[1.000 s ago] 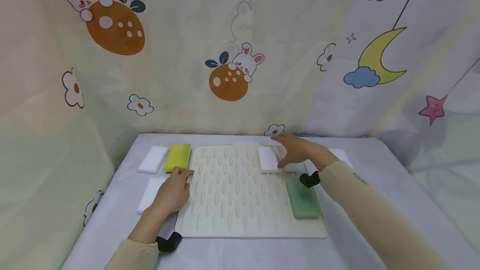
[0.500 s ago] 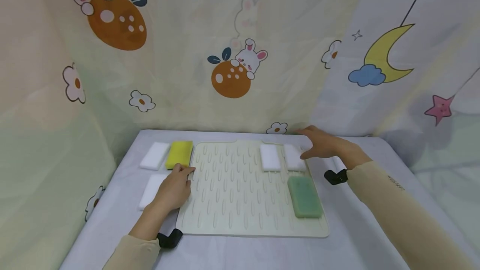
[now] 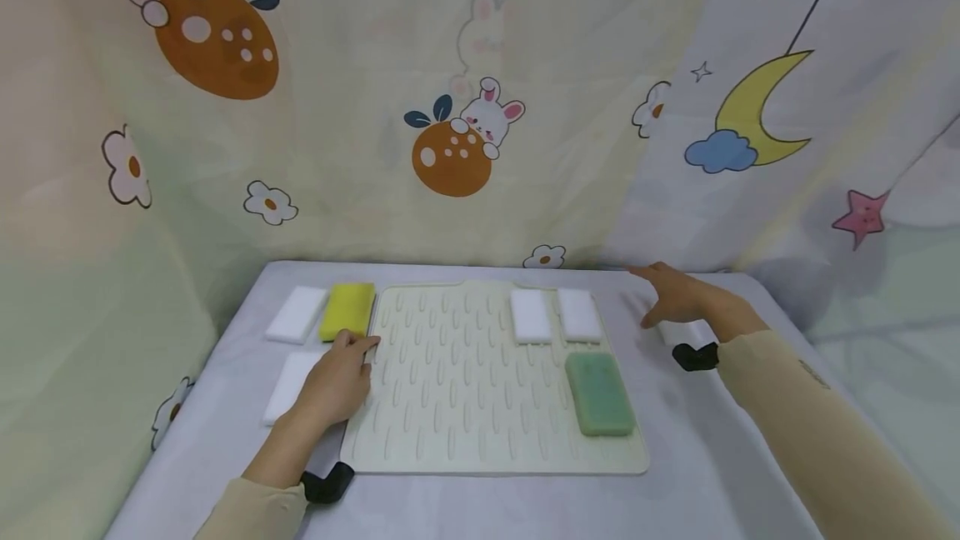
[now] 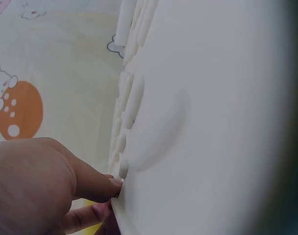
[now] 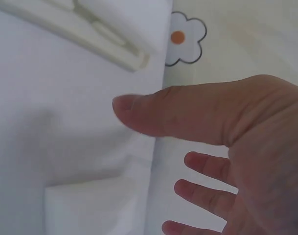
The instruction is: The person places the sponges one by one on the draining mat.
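Observation:
A cream drying mat [image 3: 480,390] with raised oval ridges lies on the table. My left hand [image 3: 337,377] pinches its left edge; the left wrist view shows the thumb on top and fingers at the underside. Two white sponges [image 3: 530,317] lie side by side at the mat's back right, and a green sponge [image 3: 600,394] is in front of them. Beyond the mat's right edge, my right hand [image 3: 682,294] hovers with spread fingers, holding nothing. Another white sponge [image 5: 92,208] lies below it, partly hidden by the hand and wrist in the head view.
Left of the mat are a yellow sponge [image 3: 347,311] and two more white sponges [image 3: 297,314], one partly behind the left hand. A white cloth covers the table [image 3: 480,511]. Behind it hangs a printed curtain [image 3: 337,107].
My right hand has moved right, from over the white sponges on the mat to beside the sponge off the mat. Those two sponges are now uncovered; the left hand stays at the edge.

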`<state>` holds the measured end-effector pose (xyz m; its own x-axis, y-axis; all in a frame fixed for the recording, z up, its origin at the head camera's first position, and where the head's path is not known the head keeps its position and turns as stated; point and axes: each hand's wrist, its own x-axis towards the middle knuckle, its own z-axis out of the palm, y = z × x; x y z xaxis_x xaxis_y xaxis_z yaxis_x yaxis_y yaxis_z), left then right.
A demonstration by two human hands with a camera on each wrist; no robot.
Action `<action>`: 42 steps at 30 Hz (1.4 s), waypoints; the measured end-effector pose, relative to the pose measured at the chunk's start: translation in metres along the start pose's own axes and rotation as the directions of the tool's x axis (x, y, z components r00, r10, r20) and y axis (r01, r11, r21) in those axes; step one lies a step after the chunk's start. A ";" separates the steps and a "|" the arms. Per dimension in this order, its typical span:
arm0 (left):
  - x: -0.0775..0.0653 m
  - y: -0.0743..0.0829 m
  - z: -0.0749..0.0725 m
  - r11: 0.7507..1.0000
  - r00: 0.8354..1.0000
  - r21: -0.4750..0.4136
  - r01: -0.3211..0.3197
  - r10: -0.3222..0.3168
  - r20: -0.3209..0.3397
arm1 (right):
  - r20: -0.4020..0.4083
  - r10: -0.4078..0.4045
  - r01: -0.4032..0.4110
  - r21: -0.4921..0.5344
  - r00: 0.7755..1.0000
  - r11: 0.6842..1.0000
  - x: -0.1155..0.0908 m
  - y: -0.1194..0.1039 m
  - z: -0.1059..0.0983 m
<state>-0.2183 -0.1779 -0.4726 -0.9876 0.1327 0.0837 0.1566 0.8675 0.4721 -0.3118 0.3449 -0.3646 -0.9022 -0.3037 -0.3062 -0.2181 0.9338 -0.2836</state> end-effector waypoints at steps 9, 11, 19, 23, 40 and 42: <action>0.002 0.004 0.002 1.000 1.000 -0.017 -0.004 0.004 0.006 | -0.012 0.074 -0.074 0.001 0.997 0.997 -0.009 0.035 0.015; 0.002 0.005 0.003 1.000 1.000 -0.018 -0.004 0.005 0.006 | -0.020 0.085 -0.085 0.001 0.996 0.996 -0.012 0.041 0.019; -0.001 0.008 0.004 1.000 1.000 -0.013 0.011 -0.011 0.013 | 0.003 0.114 -0.114 0.008 0.993 0.993 -0.018 0.063 0.036; -0.003 0.006 0.005 1.000 1.000 -0.010 0.007 -0.007 0.005 | 0.014 0.113 -0.114 0.035 0.993 0.993 -0.019 0.069 0.042; -0.003 0.004 -0.001 1.000 1.000 0.007 0.009 -0.009 -0.008 | -0.005 0.073 -0.073 0.011 0.997 0.997 -0.010 0.062 0.037; -0.002 0.003 -0.002 1.000 1.000 0.005 0.010 -0.010 -0.011 | -0.014 0.060 -0.060 -0.001 0.998 0.998 -0.010 0.058 0.033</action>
<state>-0.2163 -0.1763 -0.4698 -0.9889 0.1193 0.0886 0.1471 0.8713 0.4683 -0.3033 0.3960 -0.4086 -0.9190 -0.2444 -0.3095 -0.1638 0.9505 -0.2641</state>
